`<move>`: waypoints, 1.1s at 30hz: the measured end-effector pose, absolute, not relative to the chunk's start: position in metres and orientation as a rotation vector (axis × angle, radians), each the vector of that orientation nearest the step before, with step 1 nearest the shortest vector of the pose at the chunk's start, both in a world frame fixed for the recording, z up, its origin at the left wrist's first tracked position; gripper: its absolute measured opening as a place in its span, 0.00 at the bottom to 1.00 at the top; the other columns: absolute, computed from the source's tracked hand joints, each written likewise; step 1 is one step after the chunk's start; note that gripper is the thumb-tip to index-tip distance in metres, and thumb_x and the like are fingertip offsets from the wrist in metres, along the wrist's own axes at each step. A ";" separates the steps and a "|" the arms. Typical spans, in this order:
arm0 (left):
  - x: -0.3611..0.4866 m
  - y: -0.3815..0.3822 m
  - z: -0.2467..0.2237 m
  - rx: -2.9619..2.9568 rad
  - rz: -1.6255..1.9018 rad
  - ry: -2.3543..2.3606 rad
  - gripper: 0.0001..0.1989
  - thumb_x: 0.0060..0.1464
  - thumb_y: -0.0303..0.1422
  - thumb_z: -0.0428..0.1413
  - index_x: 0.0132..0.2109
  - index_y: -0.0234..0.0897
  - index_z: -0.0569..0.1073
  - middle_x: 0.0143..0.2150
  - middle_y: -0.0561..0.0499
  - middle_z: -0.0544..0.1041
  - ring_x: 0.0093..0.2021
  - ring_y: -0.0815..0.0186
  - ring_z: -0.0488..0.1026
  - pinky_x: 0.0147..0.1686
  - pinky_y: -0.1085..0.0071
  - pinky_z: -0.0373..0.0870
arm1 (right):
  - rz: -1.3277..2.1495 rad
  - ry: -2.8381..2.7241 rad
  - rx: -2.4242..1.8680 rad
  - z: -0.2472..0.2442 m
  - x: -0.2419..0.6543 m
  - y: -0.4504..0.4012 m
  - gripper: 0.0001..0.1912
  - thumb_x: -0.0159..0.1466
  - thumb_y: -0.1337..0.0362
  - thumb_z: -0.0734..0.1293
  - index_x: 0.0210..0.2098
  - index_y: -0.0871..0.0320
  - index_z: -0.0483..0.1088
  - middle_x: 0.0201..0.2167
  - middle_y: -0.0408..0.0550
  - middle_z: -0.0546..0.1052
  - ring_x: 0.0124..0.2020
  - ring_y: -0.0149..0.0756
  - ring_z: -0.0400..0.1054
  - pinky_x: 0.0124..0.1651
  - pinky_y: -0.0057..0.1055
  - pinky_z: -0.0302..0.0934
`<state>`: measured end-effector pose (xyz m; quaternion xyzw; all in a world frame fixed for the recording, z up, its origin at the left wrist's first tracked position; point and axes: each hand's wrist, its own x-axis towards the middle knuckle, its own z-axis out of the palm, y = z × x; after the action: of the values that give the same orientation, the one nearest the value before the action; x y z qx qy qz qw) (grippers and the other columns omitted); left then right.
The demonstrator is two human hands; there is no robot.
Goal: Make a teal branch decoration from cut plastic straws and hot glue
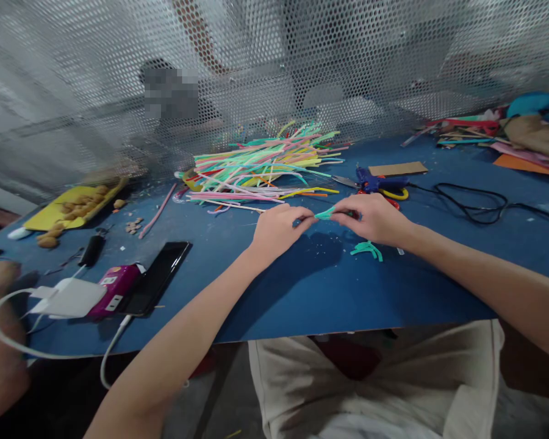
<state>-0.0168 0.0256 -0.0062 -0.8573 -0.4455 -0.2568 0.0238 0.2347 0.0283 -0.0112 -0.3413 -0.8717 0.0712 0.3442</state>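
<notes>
Between my two hands a short green pipe cleaner piece (324, 214) is stretched above the blue table. My left hand (281, 231) pinches its left end with thumb and forefinger. The other end sits in the closed fingertips of my right hand (370, 216). Several bent green pipe cleaner pieces (367, 250) lie on the table below my right hand. Behind my left hand rests a large pile of pastel pipe cleaners (265, 164). Scissors (396, 194) with yellow and red on the handles lie behind my right hand, partly hidden under a blue glue gun (370, 180).
A black phone (160, 277), a purple power adapter (114, 289) and a white charger (75, 297) lie left. Farther back is a yellow tray (46, 213) with brown lumps. A black cable (480, 210) loops right. Perforated metal (256, 73) borders the back. Another person's arm (0, 341) is at far left.
</notes>
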 end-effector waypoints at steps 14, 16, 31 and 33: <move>-0.018 0.023 -0.004 -2.538 -1.139 -1.048 0.08 0.65 0.41 0.59 0.44 0.47 0.82 0.44 0.53 0.84 0.48 0.62 0.75 0.54 0.62 0.65 | 0.360 -2.022 -1.180 -0.011 0.247 0.044 0.15 0.69 0.54 0.67 0.35 0.58 0.79 0.21 0.44 0.78 0.20 0.33 0.70 0.28 0.32 0.59; -0.018 0.023 -0.004 -2.553 -1.123 -1.059 0.08 0.64 0.42 0.60 0.42 0.47 0.83 0.43 0.54 0.85 0.47 0.62 0.75 0.53 0.63 0.64 | 0.369 -2.005 -1.194 -0.011 0.247 0.045 0.15 0.69 0.54 0.67 0.35 0.58 0.79 0.20 0.44 0.78 0.20 0.34 0.70 0.28 0.32 0.60; -0.015 0.024 -0.010 -2.544 -1.251 -1.071 0.11 0.59 0.46 0.64 0.36 0.46 0.84 0.37 0.54 0.85 0.39 0.65 0.78 0.48 0.64 0.67 | 0.447 -1.960 -1.190 -0.007 0.243 0.038 0.16 0.69 0.53 0.67 0.37 0.59 0.79 0.23 0.46 0.80 0.22 0.34 0.71 0.28 0.31 0.60; -0.015 0.024 -0.010 -2.558 -1.261 -1.054 0.10 0.59 0.45 0.64 0.36 0.46 0.84 0.37 0.54 0.85 0.39 0.65 0.78 0.48 0.64 0.68 | 0.444 -1.964 -1.193 -0.007 0.243 0.038 0.16 0.69 0.53 0.67 0.36 0.59 0.79 0.23 0.46 0.79 0.22 0.33 0.70 0.28 0.31 0.60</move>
<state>-0.0152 0.0244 -0.0095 -0.8401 -0.3464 -0.4143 0.0505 0.2429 0.0375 -0.0071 -0.4693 -0.7727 0.1746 0.3902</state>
